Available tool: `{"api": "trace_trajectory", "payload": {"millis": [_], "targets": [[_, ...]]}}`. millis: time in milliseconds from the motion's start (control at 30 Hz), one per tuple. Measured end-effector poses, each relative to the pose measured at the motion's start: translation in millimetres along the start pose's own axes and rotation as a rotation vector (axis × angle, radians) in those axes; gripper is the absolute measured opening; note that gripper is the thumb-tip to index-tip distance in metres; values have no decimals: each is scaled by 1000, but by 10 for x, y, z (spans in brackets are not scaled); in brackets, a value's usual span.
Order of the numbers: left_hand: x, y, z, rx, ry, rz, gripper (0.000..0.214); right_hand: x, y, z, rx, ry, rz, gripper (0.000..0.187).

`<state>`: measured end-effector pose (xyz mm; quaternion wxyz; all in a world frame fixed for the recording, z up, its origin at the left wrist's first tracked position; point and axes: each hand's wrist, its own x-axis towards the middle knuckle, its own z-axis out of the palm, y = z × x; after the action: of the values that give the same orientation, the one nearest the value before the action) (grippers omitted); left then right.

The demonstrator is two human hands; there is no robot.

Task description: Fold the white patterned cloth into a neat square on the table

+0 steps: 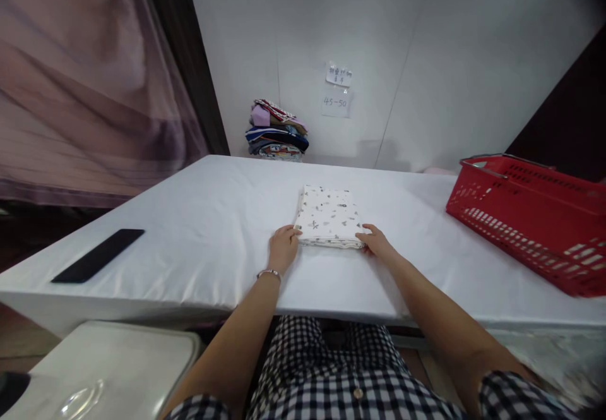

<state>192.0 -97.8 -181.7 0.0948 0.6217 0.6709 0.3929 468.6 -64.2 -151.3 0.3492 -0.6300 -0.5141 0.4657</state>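
Two near corners of a folded white patterned cloth (329, 211) are gripped — the left corner pinched by the left hand (283, 246), the right by the right hand (377, 243). The cloth is laid flat, in layers, on the middle of a white-covered table (213, 218). To its right a red basket (525, 218) is set; to the left, a dark flat slab (99, 256). Folded fabrics (277, 132) are stacked by the far edge.

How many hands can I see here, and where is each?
2. The left hand touches the near left corner of the folded printed cloth; the right hand touches its near right corner. No other hands show.
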Motion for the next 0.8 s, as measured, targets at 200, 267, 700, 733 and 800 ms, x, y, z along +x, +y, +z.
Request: {"api": "trace_trajectory", "payload": {"millis": [200, 267, 700, 733, 800], "targets": [[4, 0, -12, -64, -25, -30, 34, -53, 211, -72, 15, 10, -163, 60], [10, -9, -13, -98, -28, -37, 33, -114, 295, -128, 30, -33, -228, 60], [5, -18, -42, -77, -71, 16, 32, -161, 349, 14, -246, 92, -419, 56], [2, -11, -47, -67, -82, 26, 35, -161, 337, 27, -217, 107, -416, 55], [-5, 8, -57, -45, -102, 35, 38, -161, 320, 49, -149, 133, -393, 52]]}}
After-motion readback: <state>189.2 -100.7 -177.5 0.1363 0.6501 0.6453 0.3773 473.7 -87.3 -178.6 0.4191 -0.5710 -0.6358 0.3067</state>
